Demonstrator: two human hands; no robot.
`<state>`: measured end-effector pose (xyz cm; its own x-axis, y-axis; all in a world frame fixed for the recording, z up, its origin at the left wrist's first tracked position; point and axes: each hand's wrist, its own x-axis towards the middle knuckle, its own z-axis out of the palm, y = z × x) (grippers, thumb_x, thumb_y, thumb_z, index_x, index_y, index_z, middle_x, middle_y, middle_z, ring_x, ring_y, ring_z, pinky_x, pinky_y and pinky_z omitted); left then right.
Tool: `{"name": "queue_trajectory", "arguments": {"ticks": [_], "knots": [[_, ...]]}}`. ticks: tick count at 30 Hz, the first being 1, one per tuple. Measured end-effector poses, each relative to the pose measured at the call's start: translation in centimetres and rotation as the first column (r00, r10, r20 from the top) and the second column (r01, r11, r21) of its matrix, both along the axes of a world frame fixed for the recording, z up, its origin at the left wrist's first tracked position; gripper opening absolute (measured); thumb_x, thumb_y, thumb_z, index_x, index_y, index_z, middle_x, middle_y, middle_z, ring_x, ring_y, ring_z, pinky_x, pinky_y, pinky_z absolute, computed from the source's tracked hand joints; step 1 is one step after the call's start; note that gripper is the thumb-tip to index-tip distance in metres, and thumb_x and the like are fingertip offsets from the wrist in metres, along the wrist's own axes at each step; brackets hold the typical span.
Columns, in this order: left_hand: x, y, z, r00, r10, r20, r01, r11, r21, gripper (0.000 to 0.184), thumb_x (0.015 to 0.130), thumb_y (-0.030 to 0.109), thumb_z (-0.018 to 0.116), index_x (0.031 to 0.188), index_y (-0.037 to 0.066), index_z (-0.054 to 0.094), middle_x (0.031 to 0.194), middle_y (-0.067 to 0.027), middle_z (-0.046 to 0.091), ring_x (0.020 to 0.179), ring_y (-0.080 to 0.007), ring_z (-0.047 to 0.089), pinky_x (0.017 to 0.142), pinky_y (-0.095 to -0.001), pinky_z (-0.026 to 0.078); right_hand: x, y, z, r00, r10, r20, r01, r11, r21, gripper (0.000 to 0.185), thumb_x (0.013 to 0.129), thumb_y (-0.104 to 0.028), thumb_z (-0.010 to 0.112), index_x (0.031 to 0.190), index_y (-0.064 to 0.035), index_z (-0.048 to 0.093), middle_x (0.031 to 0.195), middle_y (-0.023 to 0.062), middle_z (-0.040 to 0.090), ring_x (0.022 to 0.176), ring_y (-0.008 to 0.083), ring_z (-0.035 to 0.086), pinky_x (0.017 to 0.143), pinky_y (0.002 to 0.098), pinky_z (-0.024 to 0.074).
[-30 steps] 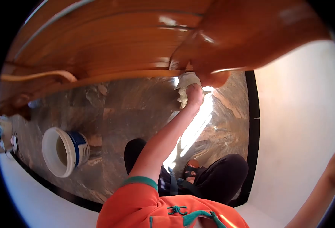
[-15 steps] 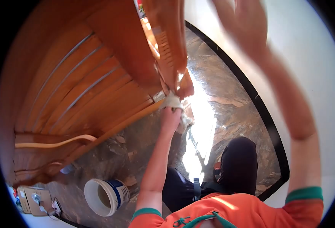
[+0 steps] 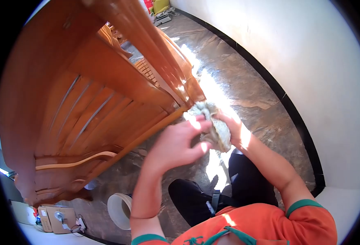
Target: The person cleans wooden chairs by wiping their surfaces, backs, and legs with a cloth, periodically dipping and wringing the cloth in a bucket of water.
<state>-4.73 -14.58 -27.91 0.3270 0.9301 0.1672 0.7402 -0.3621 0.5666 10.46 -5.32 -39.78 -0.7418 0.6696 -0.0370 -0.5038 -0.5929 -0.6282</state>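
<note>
1. One slatted wooden furniture piece (image 3: 94,63), upper left to centre.
2. One left hand (image 3: 180,143), centre: arm bent upward, palm facing right, thumb and fingers spread apart beside the cloth.
3. One right hand (image 3: 234,130), right of centre: forearm slanting up-left, fingers closed around the cloth.
4. One cloth (image 3: 219,131), centre, bunched.
5. One bucket (image 3: 114,210), lower left.

Glossy, smooth wooden furniture (image 3: 94,77); rough, matt cloth (image 3: 219,130); patterned, shiny floor (image 3: 245,87).
</note>
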Motion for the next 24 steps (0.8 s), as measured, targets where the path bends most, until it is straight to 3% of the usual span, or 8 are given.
{"name": "queue_trajectory", "arguments": {"ticks": [2,3,6,8,10,19,22,24], "knots": [[-0.8,-1.3,4.3,0.937,0.321,0.138,-0.347,0.904,0.250,0.030,0.074,0.003,0.059,0.104,0.005,0.060,0.099,-0.0135,0.061,0.093,-0.0253,0.058,0.082,-0.0324,0.046,-0.4,1.6,1.8,0.984,-0.097,-0.149,0.104,0.994,0.040,0.037,0.090,-0.018,0.041,0.124,-0.0038,0.041,0.116,0.0143,0.052,0.100,0.0240,0.056,0.082,0.0359,0.0507],[-2.6,-1.5,5.8,0.911,0.410,-0.046,-0.276,0.688,0.672,0.028,0.075,-0.001,0.056,0.102,0.004,0.061,0.100,-0.0115,0.061,0.094,-0.0242,0.058,0.081,-0.0334,0.046,-0.9,3.1,2.9,0.968,-0.161,-0.191,0.179,0.981,0.080,0.037,0.091,-0.018,0.039,0.125,-0.0046,0.040,0.113,0.0138,0.053,0.098,0.0237,0.057,0.080,0.0355,0.0516],[-6.6,-2.1,12.5,0.793,0.510,-0.333,0.017,0.528,0.849,0.029,0.086,0.018,0.051,0.113,0.008,0.059,0.117,-0.0114,0.056,0.110,-0.0303,0.050,0.092,-0.0380,0.039,-2.7,4.1,8.8,0.913,-0.283,-0.295,0.331,0.935,0.125,0.039,0.090,-0.018,0.038,0.128,-0.0052,0.036,0.109,0.0130,0.053,0.092,0.0234,0.058,0.078,0.0347,0.0521],[-7.1,-0.1,13.2,0.577,0.630,-0.520,0.215,0.497,0.841,0.035,0.089,0.029,0.045,0.118,0.012,0.056,0.127,-0.0122,0.048,0.120,-0.0335,0.039,0.100,-0.0417,0.028,-6.2,5.2,7.7,0.823,-0.559,-0.099,0.537,0.710,0.456,0.047,0.084,-0.019,0.049,0.127,-0.0051,0.036,0.107,0.0137,0.052,0.092,0.0242,0.053,0.081,0.0351,0.0446],[-8.0,1.3,13.0,0.375,0.715,-0.590,0.336,0.488,0.805,0.040,0.091,0.036,0.040,0.122,0.016,0.053,0.135,-0.0125,0.040,0.128,-0.0360,0.028,0.105,-0.0449,0.017,-9.6,6.0,5.8,0.456,-0.834,-0.311,0.609,0.037,0.793,0.053,0.078,-0.017,0.055,0.126,-0.0051,0.037,0.108,0.0168,0.049,0.098,0.0304,0.049,0.088,0.0383,0.0386],[-12.3,5.5,10.0,0.212,0.849,-0.483,0.479,0.341,0.809,0.047,0.091,0.047,0.032,0.123,0.020,0.053,0.143,-0.0167,0.026,0.134,-0.0437,0.003,0.105,-0.0525,-0.006,-11.5,6.7,-10.7,0.384,-0.918,-0.098,0.245,-0.001,0.969,0.033,0.071,-0.018,0.065,0.102,-0.0087,0.057,0.104,0.0149,0.055,0.089,0.0341,0.053,0.077,0.0397,0.0439],[-12.3,5.6,10.2,0.203,0.854,-0.478,0.487,0.336,0.806,0.047,0.091,0.046,0.032,0.124,0.019,0.051,0.142,-0.0187,0.025,0.133,-0.0456,0.002,0.105,-0.0539,-0.007,-7.7,6.1,-8.2,0.717,-0.595,0.363,0.317,0.742,0.591,0.027,0.072,-0.019,0.066,0.095,-0.0082,0.060,0.097,0.0139,0.058,0.085,0.0326,0.056,0.074,0.0380,0.0456],[-12.5,5.6,10.2,0.203,0.852,-0.482,0.488,0.338,0.805,0.047,0.091,0.046,0.032,0.125,0.019,0.050,0.143,-0.0190,0.024,0.133,-0.0470,0.002,0.104,-0.0549,-0.006,-6.1,7.1,-6.0,0.639,-0.744,0.195,0.246,0.438,0.865,0.027,0.073,-0.015,0.064,0.099,-0.0082,0.060,0.098,0.0131,0.059,0.089,0.0330,0.056,0.078,0.0404,0.0445]]}}
